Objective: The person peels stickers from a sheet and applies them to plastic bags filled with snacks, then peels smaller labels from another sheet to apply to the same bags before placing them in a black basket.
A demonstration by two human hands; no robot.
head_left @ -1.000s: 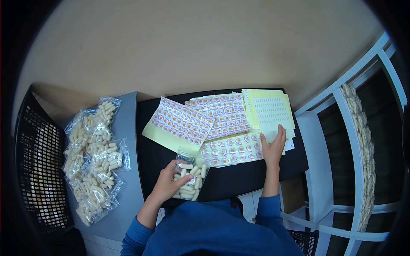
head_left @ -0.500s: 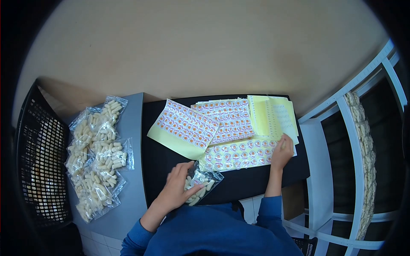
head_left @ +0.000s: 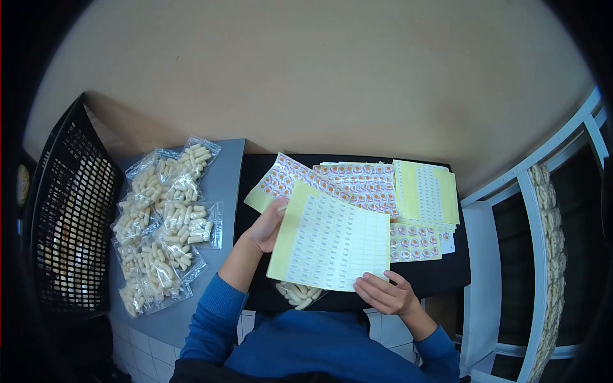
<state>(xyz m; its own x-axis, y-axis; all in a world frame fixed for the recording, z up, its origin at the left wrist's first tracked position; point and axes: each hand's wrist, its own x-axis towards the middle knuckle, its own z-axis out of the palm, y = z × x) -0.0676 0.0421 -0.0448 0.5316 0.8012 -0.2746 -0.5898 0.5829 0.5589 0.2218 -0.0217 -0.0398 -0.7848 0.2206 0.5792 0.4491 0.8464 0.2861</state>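
A sheet of small white labels (head_left: 332, 246) on yellow backing is raised and tilted over the table. My left hand (head_left: 267, 226) is closed on its left edge. At the lower right corner, my right hand (head_left: 391, 295) has its fingers on the sheet's lower edge; the exact grip of the fingertips is hard to make out. Partly hidden below the sheet lies a clear plastic bag of pale capsule-shaped pieces (head_left: 299, 295). Behind the raised sheet are sheets of round orange-and-white stickers (head_left: 367, 182), and more of them show at the right (head_left: 415, 242).
Several filled clear bags (head_left: 159, 223) lie on the grey table (head_left: 233, 191) at left, beside a black plastic basket (head_left: 73, 210). More yellow label sheets (head_left: 424, 191) rest at the black table's back right. A white metal rack (head_left: 536, 255) stands at far right.
My left hand has let go of the bag and now holds a label sheet lifted over it. My right hand has come from the yellow sheets to this sheet's lower corner.
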